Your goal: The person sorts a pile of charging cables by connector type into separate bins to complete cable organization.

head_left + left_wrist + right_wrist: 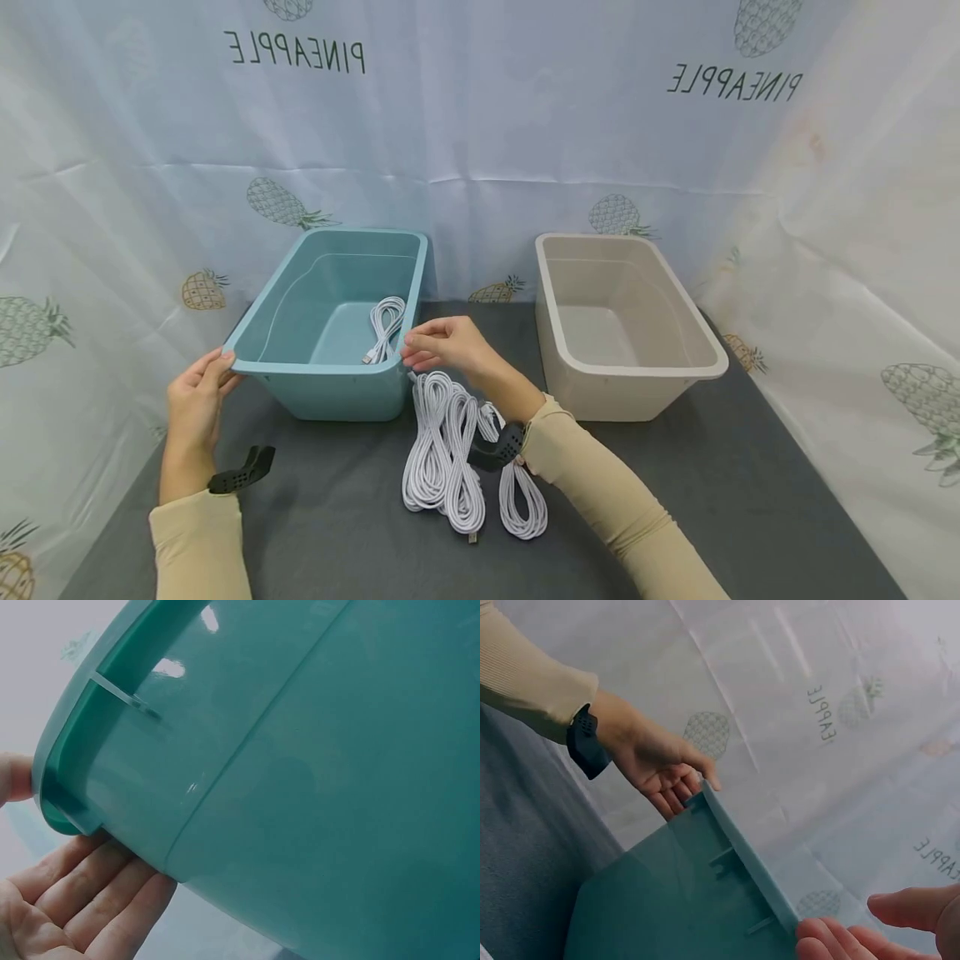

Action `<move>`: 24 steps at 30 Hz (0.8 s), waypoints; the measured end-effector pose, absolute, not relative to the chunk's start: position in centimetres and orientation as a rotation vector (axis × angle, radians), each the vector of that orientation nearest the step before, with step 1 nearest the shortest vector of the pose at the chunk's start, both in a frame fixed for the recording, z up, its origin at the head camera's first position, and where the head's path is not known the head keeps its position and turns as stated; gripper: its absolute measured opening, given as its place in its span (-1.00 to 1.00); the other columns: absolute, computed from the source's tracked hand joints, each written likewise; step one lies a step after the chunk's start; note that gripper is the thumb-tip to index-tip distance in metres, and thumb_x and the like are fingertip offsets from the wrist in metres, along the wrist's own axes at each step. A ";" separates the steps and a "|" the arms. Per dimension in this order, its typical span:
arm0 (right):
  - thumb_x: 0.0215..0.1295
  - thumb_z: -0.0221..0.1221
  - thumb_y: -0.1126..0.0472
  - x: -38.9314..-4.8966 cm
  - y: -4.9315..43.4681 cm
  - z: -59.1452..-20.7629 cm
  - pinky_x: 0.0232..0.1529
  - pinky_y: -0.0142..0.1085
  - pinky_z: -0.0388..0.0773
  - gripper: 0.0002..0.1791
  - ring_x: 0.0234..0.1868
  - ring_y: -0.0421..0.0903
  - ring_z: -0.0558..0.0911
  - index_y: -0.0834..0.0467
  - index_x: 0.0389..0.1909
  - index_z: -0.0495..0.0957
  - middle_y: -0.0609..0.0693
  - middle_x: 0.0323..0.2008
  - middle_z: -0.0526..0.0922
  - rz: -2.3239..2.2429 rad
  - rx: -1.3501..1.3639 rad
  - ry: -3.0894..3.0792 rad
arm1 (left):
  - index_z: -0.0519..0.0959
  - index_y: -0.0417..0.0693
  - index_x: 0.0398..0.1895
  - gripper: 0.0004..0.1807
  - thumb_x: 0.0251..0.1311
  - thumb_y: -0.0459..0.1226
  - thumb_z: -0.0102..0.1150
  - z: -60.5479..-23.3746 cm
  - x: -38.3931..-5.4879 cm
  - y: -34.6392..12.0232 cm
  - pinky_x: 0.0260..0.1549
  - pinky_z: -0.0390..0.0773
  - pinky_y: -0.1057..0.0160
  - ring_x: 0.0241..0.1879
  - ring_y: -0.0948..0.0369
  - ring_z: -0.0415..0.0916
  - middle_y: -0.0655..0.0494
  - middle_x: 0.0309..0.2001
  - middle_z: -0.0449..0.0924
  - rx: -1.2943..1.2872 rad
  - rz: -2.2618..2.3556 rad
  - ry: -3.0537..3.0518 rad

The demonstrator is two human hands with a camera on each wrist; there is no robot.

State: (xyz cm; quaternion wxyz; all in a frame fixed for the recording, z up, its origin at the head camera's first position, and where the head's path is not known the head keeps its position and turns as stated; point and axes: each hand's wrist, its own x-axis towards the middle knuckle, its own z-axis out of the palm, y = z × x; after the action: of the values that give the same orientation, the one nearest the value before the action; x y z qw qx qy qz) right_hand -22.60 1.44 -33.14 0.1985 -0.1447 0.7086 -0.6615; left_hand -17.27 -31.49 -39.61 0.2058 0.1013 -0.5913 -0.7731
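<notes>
A blue-green plastic bin [330, 392] stands on the left side of the table. My left hand [197, 400] holds its front left corner, the thumb over the rim and the fingers beneath, as the left wrist view of the same hand [82, 900] shows. At the front right corner, my right hand [450, 343] touches the bin with its fingertips. In the right wrist view the thumb [907, 907] stays apart from the rim. Inside the bin lies a coiled white cable [386, 325]. Several more bundled white cables [442, 450] lie on the table below my right hand.
A beige bin [630, 392] stands to the right, with no objects visible inside. Dark grey cloth [337, 517] covers the table. A white curtain with pineapple prints [487, 108] hangs behind and at both sides. My right forearm crosses above part of the cables.
</notes>
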 end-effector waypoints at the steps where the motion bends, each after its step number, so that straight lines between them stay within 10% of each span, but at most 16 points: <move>1: 0.30 0.19 0.30 -22.4 1.7 -33.5 -0.03 -0.03 0.69 -0.69 -0.41 -0.15 0.74 0.44 -0.04 0.56 0.32 -0.23 0.73 -1.843 -0.400 1.986 | 0.67 0.15 -0.33 -0.83 0.28 -0.33 0.15 -39.6 -17.3 -31.5 -0.33 0.62 0.61 -0.37 0.49 0.67 0.39 -0.32 0.71 0.282 -2.156 -1.650; 24: 0.27 0.17 0.36 -16.8 6.8 -42.7 -0.30 -0.20 0.75 -0.73 -0.51 -0.24 0.69 0.55 -0.17 0.55 0.29 -0.40 0.73 -1.724 -0.223 2.023 | 0.68 0.13 -0.33 -0.85 0.29 -0.31 0.15 -39.7 -17.3 -31.4 -0.33 0.62 0.61 -0.36 0.49 0.68 0.39 -0.32 0.71 0.250 -2.176 -1.637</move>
State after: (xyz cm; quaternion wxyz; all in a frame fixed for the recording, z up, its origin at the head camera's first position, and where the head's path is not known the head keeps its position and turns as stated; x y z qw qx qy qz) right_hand -16.79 6.76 -42.66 0.2350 -0.0814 0.7371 -0.6284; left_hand -17.30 -31.42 -39.74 0.2020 0.0895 -0.5862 -0.7795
